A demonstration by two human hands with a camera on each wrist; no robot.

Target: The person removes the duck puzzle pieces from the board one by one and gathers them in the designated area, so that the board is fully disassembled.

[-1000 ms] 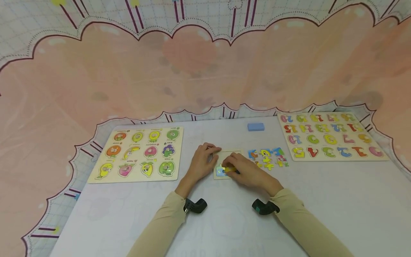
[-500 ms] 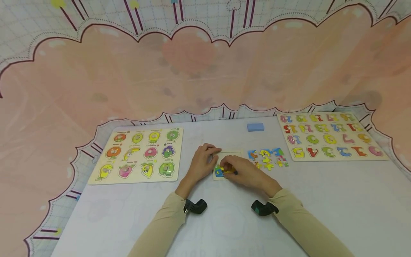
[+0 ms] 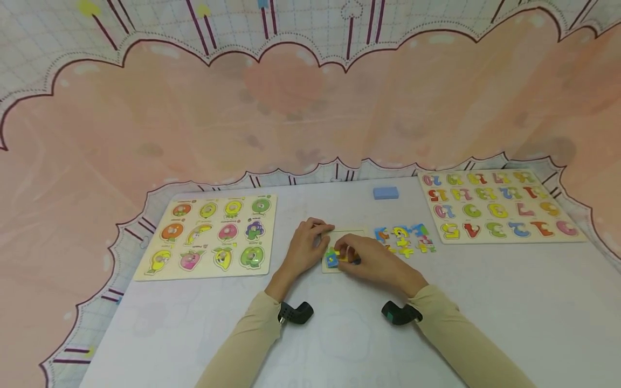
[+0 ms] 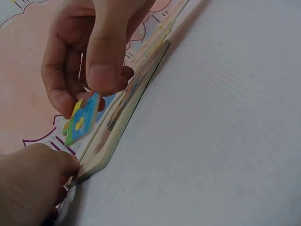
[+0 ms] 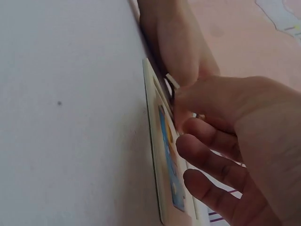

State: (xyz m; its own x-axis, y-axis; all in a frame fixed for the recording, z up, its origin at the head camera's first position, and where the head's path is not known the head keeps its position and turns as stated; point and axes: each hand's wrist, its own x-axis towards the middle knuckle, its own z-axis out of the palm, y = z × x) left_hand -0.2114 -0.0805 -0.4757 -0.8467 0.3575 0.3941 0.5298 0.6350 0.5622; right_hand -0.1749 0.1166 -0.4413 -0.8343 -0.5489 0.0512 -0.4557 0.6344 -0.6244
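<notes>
My right hand pinches a jigsaw piece between thumb and fingers. The piece is blue, green and yellow, and it tilts above the small wooden puzzle board. With thumb and fingers, my left hand holds that board at its left side; the left wrist view shows the thumb at the corner. Some pieces lie inside the board's frame, partly hidden behind my right hand in the head view. Several loose jigsaw pieces are spread on the table just right of the board.
On the left lies a large fruit puzzle board. A number puzzle board lies at the right, its numerals upside down from here. Further back on the white table sits a blue block. A patterned cloth hangs behind.
The jigsaw piece in my right hand has turned and tilted over the board's near left part, with the right fingers shifting slightly. My left hand stays at the board's side.
</notes>
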